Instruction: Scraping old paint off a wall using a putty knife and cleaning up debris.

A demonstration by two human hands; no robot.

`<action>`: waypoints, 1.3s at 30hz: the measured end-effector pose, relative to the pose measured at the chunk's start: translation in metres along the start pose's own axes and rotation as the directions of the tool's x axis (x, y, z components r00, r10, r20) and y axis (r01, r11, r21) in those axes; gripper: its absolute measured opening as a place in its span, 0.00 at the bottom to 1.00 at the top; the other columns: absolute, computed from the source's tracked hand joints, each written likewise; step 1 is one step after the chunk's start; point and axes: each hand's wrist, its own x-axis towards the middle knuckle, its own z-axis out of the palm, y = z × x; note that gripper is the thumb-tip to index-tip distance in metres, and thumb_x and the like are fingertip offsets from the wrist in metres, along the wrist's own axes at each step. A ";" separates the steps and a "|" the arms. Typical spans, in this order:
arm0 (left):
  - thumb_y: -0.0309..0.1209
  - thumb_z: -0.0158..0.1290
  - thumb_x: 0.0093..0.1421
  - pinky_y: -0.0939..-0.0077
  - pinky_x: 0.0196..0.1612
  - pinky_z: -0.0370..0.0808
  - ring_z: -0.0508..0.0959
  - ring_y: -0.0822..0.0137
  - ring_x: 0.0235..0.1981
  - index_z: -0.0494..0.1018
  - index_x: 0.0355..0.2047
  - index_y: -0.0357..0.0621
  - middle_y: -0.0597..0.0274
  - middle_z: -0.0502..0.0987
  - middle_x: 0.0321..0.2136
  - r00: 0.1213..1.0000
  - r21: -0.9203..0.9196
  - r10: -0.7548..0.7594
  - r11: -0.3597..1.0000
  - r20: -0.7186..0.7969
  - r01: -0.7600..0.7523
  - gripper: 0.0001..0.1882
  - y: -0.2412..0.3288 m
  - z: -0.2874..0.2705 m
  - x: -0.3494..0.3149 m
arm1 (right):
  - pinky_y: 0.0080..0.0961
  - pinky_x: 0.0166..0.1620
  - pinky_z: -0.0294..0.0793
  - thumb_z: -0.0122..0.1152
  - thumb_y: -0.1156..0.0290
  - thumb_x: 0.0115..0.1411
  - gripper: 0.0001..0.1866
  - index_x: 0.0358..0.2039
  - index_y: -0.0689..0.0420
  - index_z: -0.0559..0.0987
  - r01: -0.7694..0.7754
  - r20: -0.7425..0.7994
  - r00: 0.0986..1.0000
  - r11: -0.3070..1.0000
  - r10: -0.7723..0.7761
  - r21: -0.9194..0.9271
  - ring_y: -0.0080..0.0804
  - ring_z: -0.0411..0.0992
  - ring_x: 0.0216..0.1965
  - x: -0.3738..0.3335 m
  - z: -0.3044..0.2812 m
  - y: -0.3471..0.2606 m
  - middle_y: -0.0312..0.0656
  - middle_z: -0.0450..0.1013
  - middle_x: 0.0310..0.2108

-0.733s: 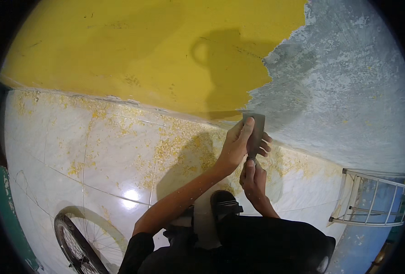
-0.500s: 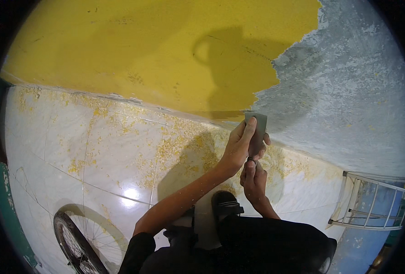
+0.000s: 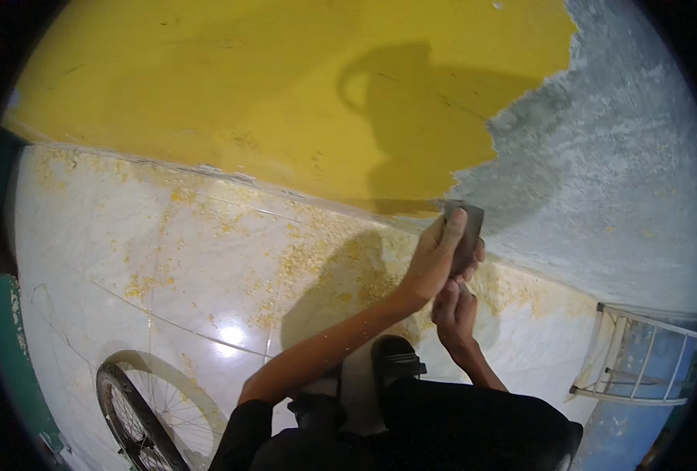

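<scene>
A flat grey paint scraper (image 3: 464,242) is held low against the wall, its wide blade end at the bottom of the ragged line between yellow paint (image 3: 285,102) and bare grey wall (image 3: 600,173). My left hand (image 3: 433,263) is closed round the blade, its thumb pressed along the face. Just below, my right hand (image 3: 455,315) is closed round the scraper's lower end, where the handle is mostly hidden by fingers. Both hands cast shadows on the wall and floor.
Yellow paint flakes (image 3: 301,259) litter the pale tiled floor (image 3: 207,298) along the wall's foot. A bicycle wheel (image 3: 132,416) is at the lower left. To the right is a white metal rack (image 3: 639,353). My sandalled foot (image 3: 398,357) rests beneath my hands.
The whole view has shifted, so wall, floor and hands appear slightly further right and lower. The scraper stays near the lower end of the paint edge, with both hands still gripping it.
</scene>
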 end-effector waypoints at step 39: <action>0.49 0.35 0.66 0.86 0.14 0.58 0.59 0.79 0.11 0.58 0.29 0.46 0.65 0.68 0.18 1.000 -0.051 0.011 0.999 -0.021 -0.012 0.19 -0.007 -0.005 -0.003 | 0.17 0.17 0.56 0.38 0.60 0.66 0.17 0.28 0.59 0.66 -0.154 0.056 0.988 0.898 0.144 0.412 0.15 0.57 0.14 -0.015 0.013 -0.016 0.30 0.59 0.13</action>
